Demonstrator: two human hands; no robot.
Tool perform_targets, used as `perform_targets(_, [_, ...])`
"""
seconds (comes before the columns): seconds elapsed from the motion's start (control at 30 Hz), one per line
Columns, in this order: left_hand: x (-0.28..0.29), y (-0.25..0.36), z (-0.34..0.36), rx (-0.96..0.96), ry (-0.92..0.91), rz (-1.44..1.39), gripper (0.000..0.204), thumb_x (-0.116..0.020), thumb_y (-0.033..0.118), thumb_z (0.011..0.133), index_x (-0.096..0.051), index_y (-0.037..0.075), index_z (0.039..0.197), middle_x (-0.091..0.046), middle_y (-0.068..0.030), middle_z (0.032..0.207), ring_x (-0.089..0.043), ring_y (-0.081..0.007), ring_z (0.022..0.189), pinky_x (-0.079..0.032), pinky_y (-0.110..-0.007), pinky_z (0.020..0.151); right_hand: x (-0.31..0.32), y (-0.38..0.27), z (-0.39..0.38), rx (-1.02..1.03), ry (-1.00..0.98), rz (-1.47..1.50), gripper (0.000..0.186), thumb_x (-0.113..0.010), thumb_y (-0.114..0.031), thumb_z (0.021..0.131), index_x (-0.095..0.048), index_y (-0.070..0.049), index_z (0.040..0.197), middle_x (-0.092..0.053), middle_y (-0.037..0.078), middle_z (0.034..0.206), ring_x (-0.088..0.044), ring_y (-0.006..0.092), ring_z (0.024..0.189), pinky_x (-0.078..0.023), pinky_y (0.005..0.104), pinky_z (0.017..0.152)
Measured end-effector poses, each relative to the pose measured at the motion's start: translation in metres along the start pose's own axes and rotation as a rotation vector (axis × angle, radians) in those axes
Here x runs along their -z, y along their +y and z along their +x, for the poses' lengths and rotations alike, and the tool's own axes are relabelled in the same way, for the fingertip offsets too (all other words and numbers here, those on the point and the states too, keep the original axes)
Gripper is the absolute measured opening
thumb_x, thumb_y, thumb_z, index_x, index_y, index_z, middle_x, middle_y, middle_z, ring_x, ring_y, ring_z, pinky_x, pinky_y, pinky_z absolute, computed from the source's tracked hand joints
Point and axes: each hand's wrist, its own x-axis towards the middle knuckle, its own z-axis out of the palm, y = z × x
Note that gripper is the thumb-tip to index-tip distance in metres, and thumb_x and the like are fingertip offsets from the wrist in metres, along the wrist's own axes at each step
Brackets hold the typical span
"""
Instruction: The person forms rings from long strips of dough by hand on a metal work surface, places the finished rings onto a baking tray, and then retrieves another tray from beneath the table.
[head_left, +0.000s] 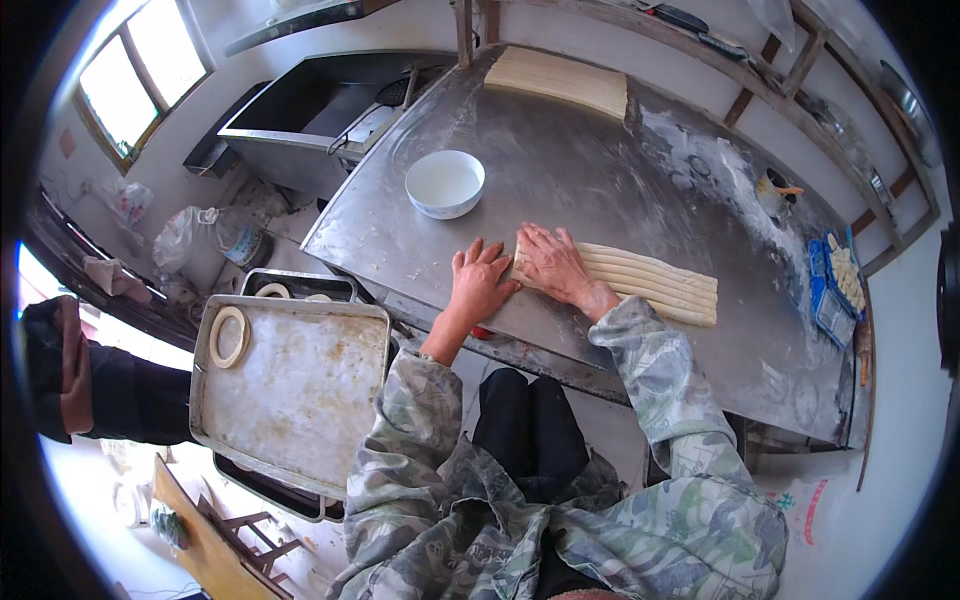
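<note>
Pale dough strips [655, 284] lie side by side in a row near the front edge of the metal table. My right hand [560, 265] rests flat over their left end, fingers stretched out. Just left of it, my left hand [480, 287] is on the tabletop, its fingers apart and its thumb side close to the end of the dough. Whether the left fingertips touch the dough, I cannot tell. A white bowl with a blue-patterned outside [445, 184] stands beyond my left hand. Farther back lies a wide slab of dough [557, 80], marked with lengthwise lines.
On my left, a worn metal tray [290, 390] holds one dough ring [229, 337], with more trays beneath. A person's dark-clothed limb [140, 393] reaches beside it. Flour [700, 160] dusts the right back of the metal table [560, 170]; a blue package [832, 290] lies at its right edge.
</note>
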Motion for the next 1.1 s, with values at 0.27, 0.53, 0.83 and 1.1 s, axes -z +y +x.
perform_targets(0.27, [0.000, -0.006, -0.003, 0.029, 0.019, -0.003, 0.053, -0.078, 0.037, 0.077, -0.069, 0.010, 0.122, -0.055, -0.0091, 0.144, -0.038, -0.0369, 0.142, -0.028, -0.053, 0.112, 0.019, -0.036, -0.054, 0.170, -0.041, 0.019, 0.064, -0.059, -0.034, 0.094, -0.044, 0.001, 0.145, -0.041, 0.017, 0.154, -0.036, 0.0315, 0.145, -0.026, 0.0528, 0.118])
perform_targets(0.53, [-0.001, -0.007, -0.007, 0.057, 0.017, 0.004, 0.055, -0.078, 0.038, 0.077, -0.069, 0.010, 0.123, -0.055, -0.0093, 0.143, -0.039, -0.0354, 0.141, -0.029, -0.053, 0.112, 0.003, -0.022, -0.013, -0.005, 0.005, 0.017, 0.060, -0.058, -0.030, 0.095, -0.045, 0.002, 0.143, -0.039, 0.018, 0.156, -0.034, 0.0313, 0.146, -0.023, 0.0553, 0.118])
perform_targets(0.83, [-0.002, -0.007, -0.008, 0.067, 0.039, 0.014, 0.050, -0.077, 0.036, 0.079, -0.069, 0.011, 0.122, -0.055, -0.0098, 0.143, -0.038, -0.0362, 0.141, -0.028, -0.057, 0.111, 0.056, -0.015, -0.031, 0.083, 0.119, 0.048, 0.055, -0.061, -0.035, 0.093, -0.056, 0.001, 0.134, -0.049, 0.018, 0.148, -0.045, 0.0319, 0.138, -0.030, 0.0547, 0.113])
perform_targets(1.1, [-0.004, -0.003, -0.013, 0.039, 0.072, 0.036, 0.051, -0.077, 0.031, 0.075, -0.068, 0.011, 0.122, -0.055, -0.0083, 0.142, -0.041, -0.0321, 0.137, -0.032, -0.052, 0.107, 0.031, -0.049, 0.124, 0.157, 0.021, -0.015, 0.061, -0.068, -0.042, 0.085, -0.059, -0.003, 0.132, -0.056, 0.017, 0.140, -0.050, 0.0301, 0.134, -0.031, 0.0603, 0.109])
